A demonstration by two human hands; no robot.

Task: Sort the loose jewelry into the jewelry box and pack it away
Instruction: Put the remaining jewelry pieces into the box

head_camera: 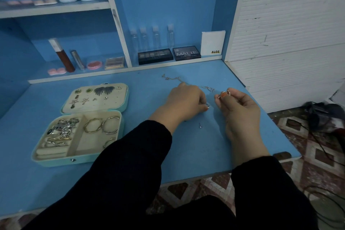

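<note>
Jewelry box [80,162] lies open on blue table [130,183], at 9 o'clock of both hands. Its lid pad at 12 holds earrings [104,90]. Stored rings [63,129] sit in left compartment, bangles [101,125] in right. Left hand [183,99] is curled, thumb & finger pinching small ring [207,106] near tabletop. Right hand [240,112], at its 3 o'clock, pinches thin rings [226,93] at fingertips. Chain [172,78] lies loose at 12 o'clock of left hand. Tiny stud [200,126] is at 6 o'clock of small ring.
</note>
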